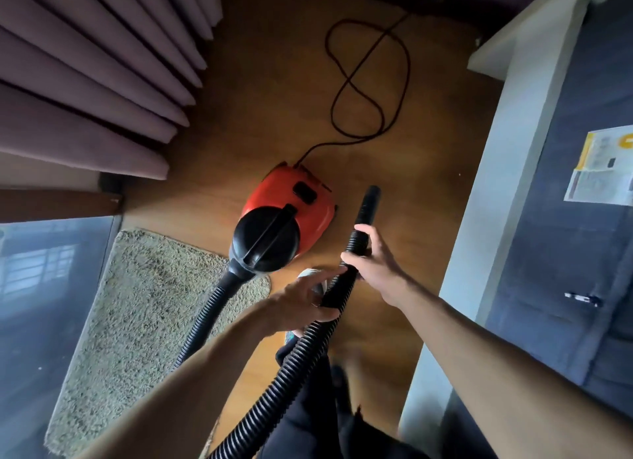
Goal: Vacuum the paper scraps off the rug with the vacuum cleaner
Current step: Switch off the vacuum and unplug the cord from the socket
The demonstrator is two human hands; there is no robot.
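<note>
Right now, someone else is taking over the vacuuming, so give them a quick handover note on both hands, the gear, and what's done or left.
Left hand: closed around the ribbed black hose.
Right hand: gripping the hose near its black nozzle end, which is raised over bare wooden floor and points away from the rug.
Red and black canister vacuum: on the floor by the corner of the shaggy beige rug, black power cord trailing behind it.
Done: hose in hand.
Left: run the nozzle over the rug; no scraps are discernible from this view.

Red-black vacuum cleaner (pixel 286 219) on wood floor just beside shaggy beige rug (pixel 137 321); ribbed black hose (pixel 298 352) raised.
</note>
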